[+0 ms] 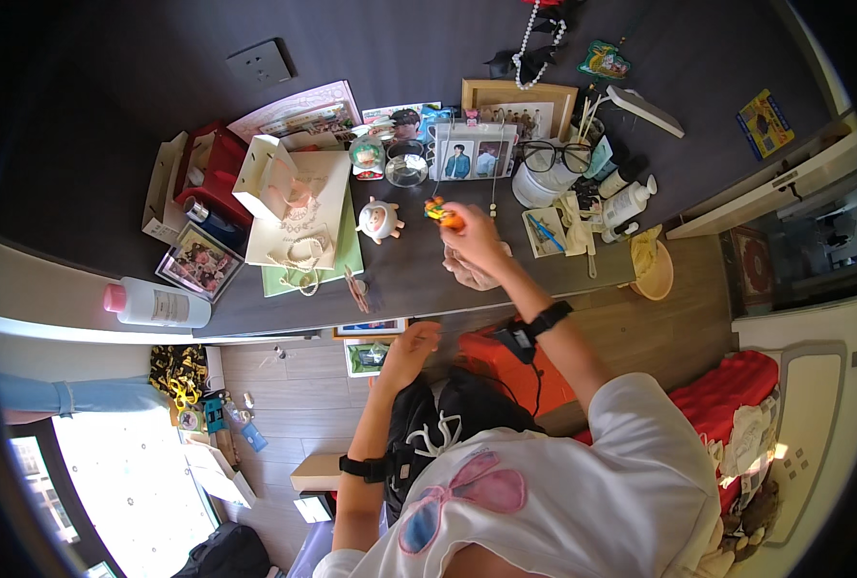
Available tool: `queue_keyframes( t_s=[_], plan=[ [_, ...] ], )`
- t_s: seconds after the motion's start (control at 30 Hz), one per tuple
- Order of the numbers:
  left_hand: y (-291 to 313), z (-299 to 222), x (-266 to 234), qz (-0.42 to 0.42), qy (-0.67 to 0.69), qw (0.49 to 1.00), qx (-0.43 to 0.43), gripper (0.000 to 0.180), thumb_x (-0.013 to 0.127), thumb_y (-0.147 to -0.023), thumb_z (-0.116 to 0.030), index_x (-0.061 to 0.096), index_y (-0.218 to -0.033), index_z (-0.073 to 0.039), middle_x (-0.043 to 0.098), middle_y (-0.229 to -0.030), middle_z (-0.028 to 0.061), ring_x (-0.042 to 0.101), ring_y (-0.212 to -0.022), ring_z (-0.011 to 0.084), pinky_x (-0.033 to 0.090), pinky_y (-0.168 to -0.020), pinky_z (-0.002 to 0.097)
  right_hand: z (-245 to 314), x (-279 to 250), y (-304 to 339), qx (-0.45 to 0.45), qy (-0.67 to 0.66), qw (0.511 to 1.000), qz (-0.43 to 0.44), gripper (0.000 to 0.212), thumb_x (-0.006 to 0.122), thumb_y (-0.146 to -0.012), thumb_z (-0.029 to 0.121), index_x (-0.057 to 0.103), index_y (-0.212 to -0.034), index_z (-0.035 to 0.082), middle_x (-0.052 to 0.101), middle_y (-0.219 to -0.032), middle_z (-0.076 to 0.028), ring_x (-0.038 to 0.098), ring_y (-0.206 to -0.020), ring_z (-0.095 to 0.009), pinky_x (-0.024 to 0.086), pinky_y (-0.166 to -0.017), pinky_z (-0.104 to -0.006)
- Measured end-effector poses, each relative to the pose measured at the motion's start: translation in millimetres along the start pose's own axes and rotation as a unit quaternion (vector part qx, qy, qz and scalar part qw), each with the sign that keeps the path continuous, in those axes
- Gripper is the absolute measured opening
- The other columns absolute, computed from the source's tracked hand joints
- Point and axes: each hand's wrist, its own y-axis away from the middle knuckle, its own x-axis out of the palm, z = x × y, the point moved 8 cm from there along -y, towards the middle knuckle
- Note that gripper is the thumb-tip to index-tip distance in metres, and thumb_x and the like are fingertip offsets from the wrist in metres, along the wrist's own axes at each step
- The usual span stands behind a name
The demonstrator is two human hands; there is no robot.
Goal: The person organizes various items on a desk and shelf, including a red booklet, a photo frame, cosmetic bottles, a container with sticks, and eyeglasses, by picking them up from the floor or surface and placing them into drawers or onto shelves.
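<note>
The small chunky toy (436, 209) mixes orange, yellow and green against the dark brown desktop (409, 275). The round white figurine (378, 220) has a pinkish face; the white cylindrical bottle (167, 303) wears a pink cap (115, 298) (pink also colours, beside blue, the winged print (489, 488) on the white T-shirt (602, 482)).

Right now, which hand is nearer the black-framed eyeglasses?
Right. The right hand, holding a small orange and yellow toy, is left of the black-framed eyeglasses; the left hand is farther left, near the front edge of the dark desk.
</note>
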Motion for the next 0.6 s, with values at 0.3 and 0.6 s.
queue_keyframes(
  t_s=[0.3, 0.6],
  plan=[
    [-35, -10, 36, 0.056, -0.016, 0.995, 0.076, 0.025, 0.05, -0.081, -0.013, 0.052, -0.104, -0.002, 0.059, -0.083, 0.01, 0.057, -0.077, 0.0144, 0.044, -0.071, 0.0256, -10, -102, 2, -0.005, 0.198, 0.965, 0.174, 0.016, 0.062, -0.069, 0.019, 0.063, -0.085, 0.017, 0.05, -0.09, -0.005, 0.054, -0.071, -0.023, 0.043, -0.063, -0.032],
    [-48, -39, 32, -0.028, -0.093, 0.981, 0.169, 0.03, 0.055, -0.078, -0.011, 0.051, -0.105, 0.0, 0.056, -0.088, 0.0117, 0.054, -0.082, 0.0179, 0.044, -0.07, 0.027, 79, -72, -35, -0.2, 0.324, 0.895, 0.232, 0.023, 0.059, -0.062, 0.009, 0.058, -0.085, 0.011, 0.056, -0.087, -0.003, 0.057, -0.077, -0.025, 0.044, -0.062, -0.0355]
  ],
)
